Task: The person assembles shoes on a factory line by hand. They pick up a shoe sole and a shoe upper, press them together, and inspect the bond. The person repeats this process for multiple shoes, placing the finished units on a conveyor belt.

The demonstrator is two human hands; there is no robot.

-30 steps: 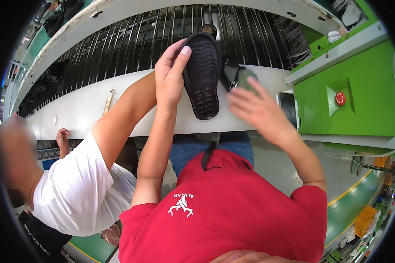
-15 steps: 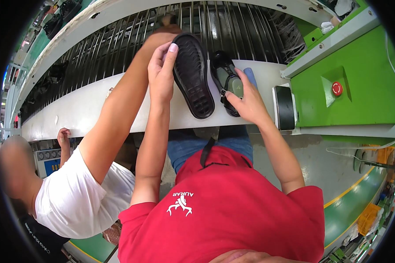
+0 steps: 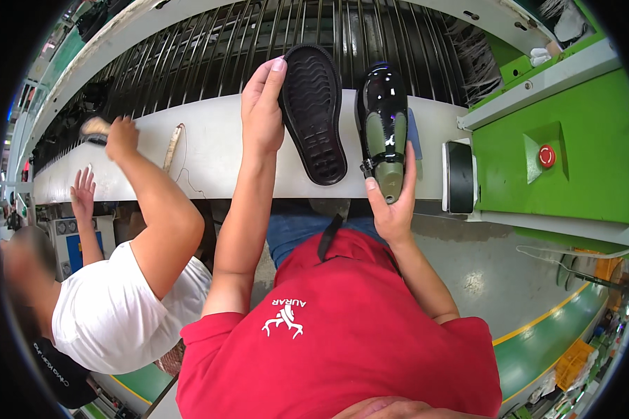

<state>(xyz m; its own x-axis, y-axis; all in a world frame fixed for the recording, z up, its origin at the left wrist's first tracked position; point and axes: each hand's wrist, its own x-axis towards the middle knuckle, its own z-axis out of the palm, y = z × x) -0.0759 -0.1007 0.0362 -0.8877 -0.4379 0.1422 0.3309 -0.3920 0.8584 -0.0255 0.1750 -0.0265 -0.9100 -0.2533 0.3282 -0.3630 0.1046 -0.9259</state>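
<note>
My left hand [image 3: 264, 108] pinches the upper left edge of a black shoe sole [image 3: 316, 112], thumb on its patterned face. The sole is held tilted over the white ledge, its patterned face toward me. To its right, my right hand [image 3: 395, 215] grips a glossy black strapped shoe upper [image 3: 384, 91] from the heel end, thumb and fingers on either side. A green shoe last [image 3: 391, 178] fills the upper and shows at the heel and through the openings. The toe points away from me. Sole and shoe are apart.
Beyond the white ledge [image 3: 223, 171] run metal rods [image 3: 223, 56]. A flat blue piece [image 3: 414, 133] lies beside the shoe. At right stand a black pad [image 3: 458, 178] and a green machine with a red button [image 3: 546, 156]. At left, a co-worker's hand [image 3: 123, 140] is near a pale-handled tool.
My right hand has turned the shoe and now grips its heel end, top showing. The sole has shifted slightly. The co-worker's arm has drawn back left from beside my left hand.
</note>
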